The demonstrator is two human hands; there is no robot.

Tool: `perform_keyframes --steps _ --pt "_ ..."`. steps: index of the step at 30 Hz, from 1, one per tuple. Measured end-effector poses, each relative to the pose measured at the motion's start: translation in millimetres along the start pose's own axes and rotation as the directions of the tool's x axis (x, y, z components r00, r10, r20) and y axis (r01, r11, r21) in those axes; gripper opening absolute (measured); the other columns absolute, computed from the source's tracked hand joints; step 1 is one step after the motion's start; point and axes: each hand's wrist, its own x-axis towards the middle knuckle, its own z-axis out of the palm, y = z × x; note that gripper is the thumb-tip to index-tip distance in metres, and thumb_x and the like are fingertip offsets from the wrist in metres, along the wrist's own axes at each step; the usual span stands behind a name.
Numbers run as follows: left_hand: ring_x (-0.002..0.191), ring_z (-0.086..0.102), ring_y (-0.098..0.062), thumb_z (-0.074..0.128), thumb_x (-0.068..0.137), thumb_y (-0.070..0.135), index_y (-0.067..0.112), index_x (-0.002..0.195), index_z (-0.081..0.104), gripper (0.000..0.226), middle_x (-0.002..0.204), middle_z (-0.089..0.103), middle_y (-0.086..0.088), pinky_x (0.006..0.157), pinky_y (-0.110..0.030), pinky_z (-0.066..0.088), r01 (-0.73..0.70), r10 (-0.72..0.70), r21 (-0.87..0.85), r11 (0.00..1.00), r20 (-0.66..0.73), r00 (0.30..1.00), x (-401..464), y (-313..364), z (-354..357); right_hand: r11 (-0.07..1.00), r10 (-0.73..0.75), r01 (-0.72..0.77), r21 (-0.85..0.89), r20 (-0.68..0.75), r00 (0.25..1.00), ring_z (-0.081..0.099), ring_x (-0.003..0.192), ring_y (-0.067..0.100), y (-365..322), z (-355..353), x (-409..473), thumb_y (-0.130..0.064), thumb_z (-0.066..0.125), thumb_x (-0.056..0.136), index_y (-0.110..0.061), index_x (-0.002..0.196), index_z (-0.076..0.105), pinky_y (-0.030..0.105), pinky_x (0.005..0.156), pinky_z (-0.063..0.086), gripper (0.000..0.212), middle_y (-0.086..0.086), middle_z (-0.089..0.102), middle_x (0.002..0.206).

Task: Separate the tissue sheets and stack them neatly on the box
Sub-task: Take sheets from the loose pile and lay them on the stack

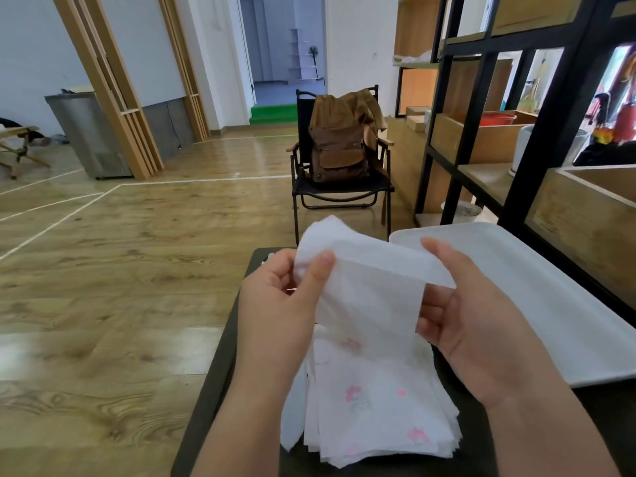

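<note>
Left of the tissue sheet (364,287), the left hand (278,304) pinches the sheet's upper left corner, its thumb lying flat on the near face and its fingers hidden behind the paper. The sheet itself, held in the air above the tissue stack (375,407) on the dark bench (220,370), appears very light, limp and easily torn, so it is best taken at the edges with a gentle pinch. Right of the sheet, the right hand (461,315) closes its grip on the upper right edge, thumb over the top, with the white box (550,304) just beyond.
</note>
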Motion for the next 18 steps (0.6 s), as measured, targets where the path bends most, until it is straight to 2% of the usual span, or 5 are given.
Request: perform_keyframes --steps 4,7,11,14,18 --pt "0.075 0.073 -0.015 0.073 0.079 0.040 0.030 0.090 0.073 0.015 0.084 0.077 0.004 0.065 -0.032 0.058 -0.032 0.033 0.011 0.999 -0.073 0.997 -4 3 2 0.972 -0.188 0.198 -0.126 0.083 0.979 0.072 0.075 0.019 3 5 -3 -0.059 0.072 0.071 -0.056 0.121 0.049 0.031 0.064 0.059 0.055 0.006 0.073 0.078" --pt "0.070 0.071 -0.015 0.077 0.081 0.034 0.041 0.111 0.058 0.036 0.079 0.076 0.006 0.063 -0.032 0.057 -0.033 0.038 0.111 0.993 -0.041 0.998 -1 4 -3 0.910 -0.335 0.345 -0.232 0.084 0.939 0.071 0.080 0.030 3 5 -3 -0.029 0.073 0.080 -0.049 0.118 0.058 0.038 0.073 0.061 0.045 0.017 0.070 0.078" --pt "0.057 0.051 -0.014 0.076 0.078 0.041 0.059 0.126 0.048 0.058 0.079 0.074 0.007 0.062 -0.015 0.049 -0.122 0.102 0.262 0.957 0.089 0.991 1 11 -18 0.829 -0.435 0.439 -0.347 0.096 0.895 0.070 0.075 0.023 5 2 0 -0.012 0.071 0.084 -0.039 0.116 0.062 0.028 0.070 0.059 0.043 0.002 0.073 0.073" --pt "0.050 0.039 -0.004 0.068 0.071 0.054 0.057 0.110 0.066 0.039 0.087 0.074 0.017 0.056 -0.012 0.043 -0.151 0.111 0.339 0.928 0.133 0.985 0 16 -25 0.793 -0.448 0.451 -0.410 0.108 0.887 0.068 0.077 0.025 6 -2 1 -0.011 0.072 0.082 -0.043 0.114 0.062 0.034 0.074 0.059 0.046 -0.002 0.074 0.075" --pt "0.045 0.036 -0.005 0.075 0.080 0.036 0.047 0.093 0.075 0.017 0.082 0.074 0.022 0.047 -0.009 0.037 -0.157 0.130 0.386 0.909 0.096 0.987 -1 16 -25 0.765 -0.475 0.476 -0.435 0.119 0.872 0.066 0.076 0.024 7 -3 2 -0.009 0.073 0.082 -0.046 0.114 0.063 0.037 0.074 0.059 0.049 -0.006 0.074 0.074"
